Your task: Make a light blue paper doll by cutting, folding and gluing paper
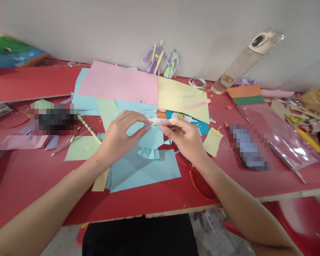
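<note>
Above the middle of the table, my left hand (122,133) and my right hand (185,137) face each other. Each has thumb and forefinger drawn together around something too small to make out. Right behind the fingertips lies a white and yellow tube-like item (181,116), partly covered by my right hand. Below my hands is a pleated light-blue paper piece (149,153), which overlaps a light-blue sheet (146,174). Red-handled scissors (198,186) rest beside my right forearm, their blades hidden.
Pink paper (122,83) and yellow paper (184,94) lie toward the wall. Two paper figures (160,60) lean there, near a clear bottle (240,67) and a white tape ring (197,83). A pencil (89,128) lies left, a plastic pouch (290,138) right.
</note>
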`<state>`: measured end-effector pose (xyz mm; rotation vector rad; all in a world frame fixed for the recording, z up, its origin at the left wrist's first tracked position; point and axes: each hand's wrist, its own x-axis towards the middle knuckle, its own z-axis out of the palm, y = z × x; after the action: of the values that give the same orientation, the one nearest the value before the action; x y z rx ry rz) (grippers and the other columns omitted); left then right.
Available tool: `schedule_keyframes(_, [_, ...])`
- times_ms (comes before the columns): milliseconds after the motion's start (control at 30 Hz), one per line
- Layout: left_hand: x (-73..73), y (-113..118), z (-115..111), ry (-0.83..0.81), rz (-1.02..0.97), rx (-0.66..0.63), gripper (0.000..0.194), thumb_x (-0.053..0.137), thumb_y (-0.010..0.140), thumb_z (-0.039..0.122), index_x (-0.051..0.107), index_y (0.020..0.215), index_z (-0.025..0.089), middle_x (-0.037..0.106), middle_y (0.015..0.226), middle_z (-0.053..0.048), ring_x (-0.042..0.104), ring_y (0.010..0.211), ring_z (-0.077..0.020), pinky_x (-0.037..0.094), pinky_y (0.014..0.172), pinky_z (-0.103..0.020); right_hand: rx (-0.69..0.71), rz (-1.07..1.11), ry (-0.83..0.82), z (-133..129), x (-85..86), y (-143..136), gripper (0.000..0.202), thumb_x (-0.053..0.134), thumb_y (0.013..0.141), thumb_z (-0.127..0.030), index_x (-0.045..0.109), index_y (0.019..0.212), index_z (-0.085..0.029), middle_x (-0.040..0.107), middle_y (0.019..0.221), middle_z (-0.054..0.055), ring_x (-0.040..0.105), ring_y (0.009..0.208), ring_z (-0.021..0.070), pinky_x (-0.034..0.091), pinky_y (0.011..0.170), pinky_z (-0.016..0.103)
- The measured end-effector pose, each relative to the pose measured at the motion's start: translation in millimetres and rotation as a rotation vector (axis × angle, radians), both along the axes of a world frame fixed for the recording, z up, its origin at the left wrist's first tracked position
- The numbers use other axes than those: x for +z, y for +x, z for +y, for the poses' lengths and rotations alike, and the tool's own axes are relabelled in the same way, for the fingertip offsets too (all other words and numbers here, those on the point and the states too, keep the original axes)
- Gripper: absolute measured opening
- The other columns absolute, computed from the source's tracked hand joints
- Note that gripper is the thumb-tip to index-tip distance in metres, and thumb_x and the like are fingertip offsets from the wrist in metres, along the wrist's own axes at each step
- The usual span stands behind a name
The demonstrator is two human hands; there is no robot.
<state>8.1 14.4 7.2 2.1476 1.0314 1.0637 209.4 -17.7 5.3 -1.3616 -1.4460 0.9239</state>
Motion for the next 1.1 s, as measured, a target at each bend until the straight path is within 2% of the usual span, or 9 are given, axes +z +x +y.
schedule_keyframes(167, [-0.7,1,-5,-0.068,-0.137,-0.114,0.019,0.062,0.091,0.03,0.066,0.109,0.023,0.071,0.107,-0.005,0.065,0.096,-0.018,0.051,0.087,-0.031,-0.059,0.001,0.077,-4,1.7,-2,0.013,0.07,0.085,-0.037,0.072,0.086,-0.024,0.068,0.077,-0.001,0.061,0.064,0.0129,0.052,0.058,0.027])
schedule_keyframes(333, [-0.2,1,-5,-0.147,-0.086,-0.186,0.016,0.06,0.092,0.021,0.073,0.099,0.023,0.072,0.091,-0.003,0.065,0.08,-0.0146,0.052,0.076,-0.027,-0.048,0.03,0.157,-3,3.1,-2,0.007,0.073,0.083,-0.031,0.071,0.084,-0.025,0.071,0.079,-0.002,0.063,0.064,0.0123,0.053,0.058,0.026])
schedule_keyframes(433, [1.3,0,-4,-0.281,-0.147,-0.122,0.017,0.064,0.089,0.025,0.074,0.102,0.024,0.072,0.097,-0.004,0.063,0.081,-0.0153,0.052,0.071,-0.027,-0.087,-0.074,0.271,-7,21.5,6,0.005,0.073,0.083,-0.029,0.07,0.081,-0.025,0.072,0.081,-0.002,0.066,0.072,0.0152,0.055,0.068,0.029])
schedule_keyframes(533, [1.7,-2,-2,-0.378,-0.22,-0.054,0.019,0.067,0.087,0.029,0.074,0.105,0.026,0.072,0.107,-0.004,0.062,0.079,-0.0146,0.052,0.068,-0.027,-0.262,-0.346,0.47,-29,45.7,26,0.006,0.074,0.082,-0.027,0.069,0.081,-0.027,0.072,0.08,-0.001,0.067,0.075,0.0182,0.053,0.072,0.032])
schedule_keyframes(633, [1.5,-3,-1,-0.427,-0.256,-0.019,0.023,0.07,0.085,0.031,0.074,0.107,0.027,0.072,0.106,-0.003,0.059,0.07,-0.0117,0.05,0.06,-0.025,-0.229,-0.773,0.366,-69,49.7,50,0.011,0.069,0.086,-0.034,0.067,0.079,-0.027,0.071,0.071,0.0,0.067,0.067,0.0191,0.051,0.063,0.032])
schedule_keyframes(700, [1.5,-2,-1,-0.462,-0.263,-0.016,0.026,0.071,0.083,0.031,0.074,0.109,0.027,0.072,0.105,-0.003,0.058,0.065,-0.0109,0.049,0.055,-0.024,-0.072,-0.96,0.199,-99,36.4,65,0.015,0.061,0.09,-0.039,0.066,0.086,-0.025,0.073,0.081,0.004,0.07,0.073,0.0228,0.052,0.064,0.034])
schedule_keyframes(833, [1.7,3,-4,-0.514,-0.327,-0.085,0.033,0.074,0.08,0.029,0.072,0.113,0.023,0.069,0.117,-0.006,0.065,0.081,-0.0152,0.054,0.066,-0.025,0.007,-1.2,0.111,-141,-1.2,81,0.032,0.051,0.092,-0.037,0.06,0.119,-0.022,0.073,0.106,0.012,0.071,0.094,0.0299,0.058,0.066,0.037])
schedule_keyframes(933, [1.1,5,-7,-0.531,-0.328,-0.104,0.034,0.074,0.08,0.029,0.071,0.114,0.023,0.068,0.12,-0.007,0.066,0.084,-0.0164,0.056,0.07,-0.027,-0.032,-1.21,0.047,-143,-12.0,83,0.034,0.044,0.09,-0.024,0.057,0.122,-0.019,0.071,0.106,0.013,0.071,0.096,0.0294,0.058,0.066,0.037])
schedule_keyframes(1100, [-0.9,5,-9,-0.518,-0.318,-0.09,0.035,0.073,0.081,0.03,0.071,0.115,0.024,0.067,0.119,-0.008,0.066,0.082,-0.0156,0.056,0.072,-0.028,-0.042,-0.982,-0.227,-126,0.4,88,0.045,0.054,0.078,-0.021,0.054,0.123,-0.018,0.069,0.093,0.009,0.071,0.078,0.0248,0.058,0.064,0.035])
